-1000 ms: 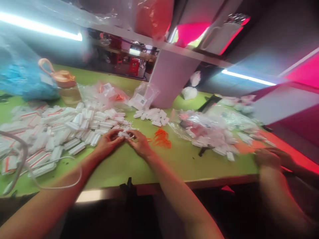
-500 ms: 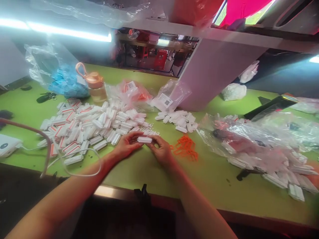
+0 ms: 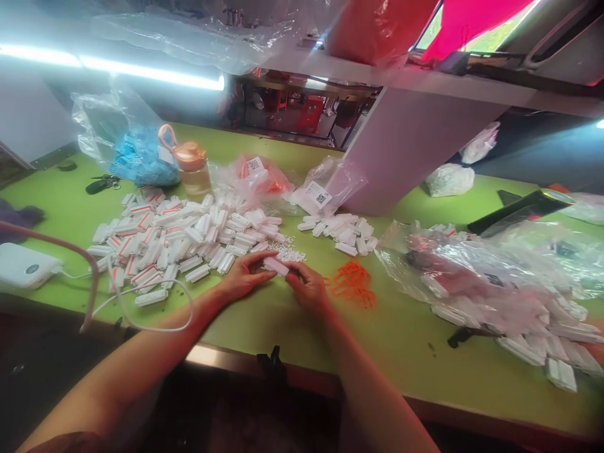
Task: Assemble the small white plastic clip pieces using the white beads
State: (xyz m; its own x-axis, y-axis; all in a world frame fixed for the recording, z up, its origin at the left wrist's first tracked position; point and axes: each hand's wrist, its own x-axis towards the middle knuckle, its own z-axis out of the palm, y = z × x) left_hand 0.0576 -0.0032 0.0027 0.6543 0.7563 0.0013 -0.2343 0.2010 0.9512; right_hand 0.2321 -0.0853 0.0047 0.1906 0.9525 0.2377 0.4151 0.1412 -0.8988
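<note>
Between my two hands, over the green table [image 3: 264, 321], is a white plastic piece [image 3: 276, 266], tilted down to the right. My left hand [image 3: 243, 277] grips its left end with the fingers closed. The fingers of my right hand [image 3: 306, 284] are closed on its right end. Just behind the hands lie tiny white bits [image 3: 290, 250]. To the left spreads a large pile of white pieces [image 3: 179, 236], some with red strips. A smaller white group [image 3: 346, 231] sits behind my right hand, and orange loops [image 3: 353, 283] lie to its right.
Clear bags with white pieces [image 3: 500, 270] cover the right side. Farther back stand a bottle [image 3: 193, 170], a blue bag [image 3: 144, 160] and labelled bags [image 3: 318, 192]. A white device [image 3: 28, 265] with a looping cable is at left, near scissors [image 3: 109, 181].
The white piece has turned from nearly level to slanting down rightward between my hands. The view has shifted slightly, so the table's things appear a little further right.
</note>
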